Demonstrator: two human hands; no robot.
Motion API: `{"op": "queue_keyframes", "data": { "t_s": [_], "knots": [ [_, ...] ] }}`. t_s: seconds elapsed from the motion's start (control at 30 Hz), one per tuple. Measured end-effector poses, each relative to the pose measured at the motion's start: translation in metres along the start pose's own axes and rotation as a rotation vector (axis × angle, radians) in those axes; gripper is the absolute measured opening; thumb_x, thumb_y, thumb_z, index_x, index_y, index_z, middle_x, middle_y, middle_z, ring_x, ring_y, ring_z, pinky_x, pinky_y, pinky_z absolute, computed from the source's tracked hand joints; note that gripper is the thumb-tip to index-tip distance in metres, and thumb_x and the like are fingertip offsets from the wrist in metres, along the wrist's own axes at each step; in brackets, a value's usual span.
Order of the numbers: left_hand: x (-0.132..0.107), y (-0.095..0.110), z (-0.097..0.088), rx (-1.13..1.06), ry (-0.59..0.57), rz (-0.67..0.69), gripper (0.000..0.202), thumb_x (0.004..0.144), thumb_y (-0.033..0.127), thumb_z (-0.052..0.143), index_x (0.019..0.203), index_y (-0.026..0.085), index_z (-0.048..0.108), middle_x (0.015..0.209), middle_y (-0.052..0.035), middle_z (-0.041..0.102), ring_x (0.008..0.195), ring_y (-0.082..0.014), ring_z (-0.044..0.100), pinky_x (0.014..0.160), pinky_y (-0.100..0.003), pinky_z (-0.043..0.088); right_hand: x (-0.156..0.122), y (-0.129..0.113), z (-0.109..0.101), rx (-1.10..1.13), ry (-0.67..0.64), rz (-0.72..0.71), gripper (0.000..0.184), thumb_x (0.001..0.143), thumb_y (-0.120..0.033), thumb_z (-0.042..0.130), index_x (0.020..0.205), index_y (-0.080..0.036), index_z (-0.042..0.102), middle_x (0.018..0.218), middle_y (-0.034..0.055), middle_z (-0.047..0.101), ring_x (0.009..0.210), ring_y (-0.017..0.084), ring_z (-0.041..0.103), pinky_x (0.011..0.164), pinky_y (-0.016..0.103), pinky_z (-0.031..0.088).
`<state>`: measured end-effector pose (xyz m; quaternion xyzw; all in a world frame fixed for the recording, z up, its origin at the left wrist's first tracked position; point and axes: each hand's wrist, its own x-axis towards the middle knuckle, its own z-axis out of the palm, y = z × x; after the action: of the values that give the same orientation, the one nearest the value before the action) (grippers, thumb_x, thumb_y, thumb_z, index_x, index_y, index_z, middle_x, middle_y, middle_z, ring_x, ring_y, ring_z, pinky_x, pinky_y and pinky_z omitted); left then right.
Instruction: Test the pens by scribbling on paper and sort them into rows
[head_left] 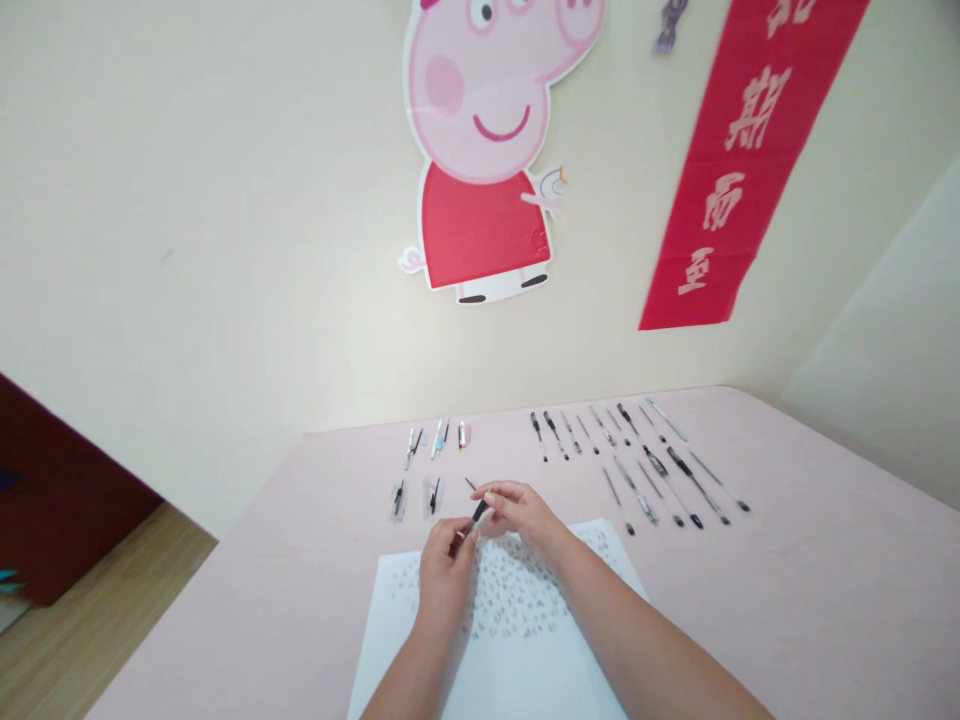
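My left hand [444, 565] and my right hand [519, 510] meet above the top edge of a white sheet of paper [495, 640] covered in small handwriting. Both pinch a small black-tipped pen [477, 514] between their fingertips, the left from below, the right from above. The pen's thin tip sticks up past the right fingers. Both hands are closed on it.
On the pink table [787, 600], a row of several pens and refills [645, 465] lies at the back right. A few pens [436, 438] and two small capped pieces [415, 497] lie at the back left. A cartoon pig cut-out and a red banner hang on the wall.
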<state>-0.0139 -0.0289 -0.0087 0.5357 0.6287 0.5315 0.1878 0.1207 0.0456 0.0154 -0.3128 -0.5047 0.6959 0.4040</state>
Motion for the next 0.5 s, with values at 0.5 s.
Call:
{"op": "queue_keyframes", "data": {
  "t_s": [0.5],
  "knots": [
    [-0.0007,-0.0018,0.0000,-0.023,-0.005,0.008,0.017,0.073,0.033,0.060,0.078,0.018,0.066,0.069,-0.0027,0.063,0.060,-0.0169,0.056,0.058,-0.029,0.045,0.0011,-0.0002,0.0009,-0.017,0.039,-0.013,0.040,0.059,-0.052,0.076,0.078,-0.017,0.073,0.067,0.0015,0.064,0.052,0.008,0.049,0.053,0.022,0.036]
  ]
}}
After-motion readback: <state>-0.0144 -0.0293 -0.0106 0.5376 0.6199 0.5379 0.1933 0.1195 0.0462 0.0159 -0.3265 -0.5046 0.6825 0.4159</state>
